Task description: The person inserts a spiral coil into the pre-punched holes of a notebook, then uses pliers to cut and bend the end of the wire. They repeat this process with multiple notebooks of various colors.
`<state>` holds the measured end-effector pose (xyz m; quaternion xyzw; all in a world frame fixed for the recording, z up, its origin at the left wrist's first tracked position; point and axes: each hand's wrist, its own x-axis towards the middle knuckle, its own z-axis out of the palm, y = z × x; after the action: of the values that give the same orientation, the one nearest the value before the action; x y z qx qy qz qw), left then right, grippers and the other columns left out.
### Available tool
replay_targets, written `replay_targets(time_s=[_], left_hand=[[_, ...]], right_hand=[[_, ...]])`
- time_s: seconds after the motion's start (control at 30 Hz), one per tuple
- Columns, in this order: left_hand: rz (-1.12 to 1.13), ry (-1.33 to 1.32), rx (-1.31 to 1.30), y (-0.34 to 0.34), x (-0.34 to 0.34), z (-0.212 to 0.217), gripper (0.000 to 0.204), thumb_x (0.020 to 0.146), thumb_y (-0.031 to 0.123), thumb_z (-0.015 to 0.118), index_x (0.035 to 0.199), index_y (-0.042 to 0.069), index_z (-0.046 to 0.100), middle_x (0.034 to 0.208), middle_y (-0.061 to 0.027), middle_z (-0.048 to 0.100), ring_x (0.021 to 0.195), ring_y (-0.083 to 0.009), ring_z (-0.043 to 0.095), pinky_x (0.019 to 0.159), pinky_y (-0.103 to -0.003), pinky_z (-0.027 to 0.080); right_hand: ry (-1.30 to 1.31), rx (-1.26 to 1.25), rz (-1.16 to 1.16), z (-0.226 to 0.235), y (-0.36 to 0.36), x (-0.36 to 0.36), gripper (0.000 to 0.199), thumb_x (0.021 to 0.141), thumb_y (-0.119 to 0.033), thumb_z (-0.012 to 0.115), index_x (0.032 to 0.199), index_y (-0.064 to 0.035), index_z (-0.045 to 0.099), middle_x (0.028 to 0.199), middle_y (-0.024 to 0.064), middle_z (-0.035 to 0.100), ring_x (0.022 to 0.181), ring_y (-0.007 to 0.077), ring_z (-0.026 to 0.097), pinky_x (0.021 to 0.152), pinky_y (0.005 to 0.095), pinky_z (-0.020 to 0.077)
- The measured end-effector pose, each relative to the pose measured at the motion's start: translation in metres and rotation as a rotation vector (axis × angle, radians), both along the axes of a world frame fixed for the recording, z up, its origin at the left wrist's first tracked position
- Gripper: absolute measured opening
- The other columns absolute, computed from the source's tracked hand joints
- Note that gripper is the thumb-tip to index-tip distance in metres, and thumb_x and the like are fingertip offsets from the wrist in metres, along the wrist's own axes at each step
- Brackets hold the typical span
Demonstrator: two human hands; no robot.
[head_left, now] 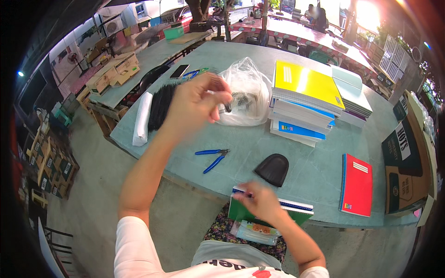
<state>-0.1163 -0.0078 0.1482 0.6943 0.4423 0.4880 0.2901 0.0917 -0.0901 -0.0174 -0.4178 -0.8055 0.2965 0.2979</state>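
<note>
One grey-green table point(250, 143) spreads beyond the green notebook point(238, 211), above concrete floor point(102, 153).

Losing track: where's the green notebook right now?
In the head view, the green notebook is low, right of centre, by the near edge of the table, with the right hand at its top edge.

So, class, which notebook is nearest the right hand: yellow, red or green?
The green notebook: the right hand is at its spiral edge. The red notebook lies apart on the table; the yellow notebook tops a stack.
</note>
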Motion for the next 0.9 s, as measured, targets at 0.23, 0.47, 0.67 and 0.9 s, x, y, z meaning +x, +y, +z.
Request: replay_targets(time_s=[0.23, 0.47, 0.67, 0.9], left_hand=[[-0.143, -0.310, 0.160, -0.034, -0.015, 0.007, 0.024, 0.094, 0.024, 0.052, 0.097, 0.002, 0.046, 0.086, -0.0159, 0.063, 0.047, -0.0121, 0.054, 0.040, -0.020, 0.042], [0.046, -0.726, 0.135, -0.030, -0.087, -0.009, 0.017, 0.090, 0.008, 0.055, 0.105, 0.001, 0.056, 0.095, -0.0087, 0.063, 0.064, -0.0126, 0.061, 0.053, -0.024, 0.052], [0.431, -0.896, -0.067, -0.008, -0.181, -0.119, 0.025, 0.086, 0.017, 0.064, 0.104, 0.003, 0.055, 0.090, -0.0091, 0.064, 0.053, -0.0068, 0.054, 0.039, -0.018, 0.040], [0.459, -1.232, -0.220, -0.003, -0.160, -0.130, 0.035, 0.084, 0.036, 0.066, 0.101, 0.009, 0.052, 0.061, -0.0017, 0.051, 0.039, -0.0039, 0.032, 0.035, -0.019, 0.023]], right_hand=[[0.380, -0.007, -0.091, 0.070, 0.104, -0.077, 0.078, 0.066, -0.012, 0.077, 0.133, -0.0098, 0.038, 0.129, 0.0137, 0.046, 0.066, 0.0169, 0.056, 0.064, 0.0306, 0.0493], [0.543, -0.324, 0.232, 0.011, 0.157, -0.120, 0.036, 0.074, -0.003, 0.066, 0.109, -0.0006, 0.057, 0.103, 0.0111, 0.062, 0.068, 0.0107, 0.059, 0.063, 0.0252, 0.0487], [0.694, -0.406, 0.227, -0.011, 0.159, -0.117, 0.020, 0.080, 0.006, 0.060, 0.099, 0.0030, 0.057, 0.090, 0.0095, 0.064, 0.076, 0.0149, 0.064, 0.064, 0.0233, 0.0524], [0.556, -0.365, -0.013, -0.022, 0.156, -0.090, 0.027, 0.075, 0.004, 0.067, 0.097, 0.0023, 0.053, 0.083, 0.0073, 0.056, 0.066, 0.0146, 0.060, 0.062, 0.0231, 0.0491]])
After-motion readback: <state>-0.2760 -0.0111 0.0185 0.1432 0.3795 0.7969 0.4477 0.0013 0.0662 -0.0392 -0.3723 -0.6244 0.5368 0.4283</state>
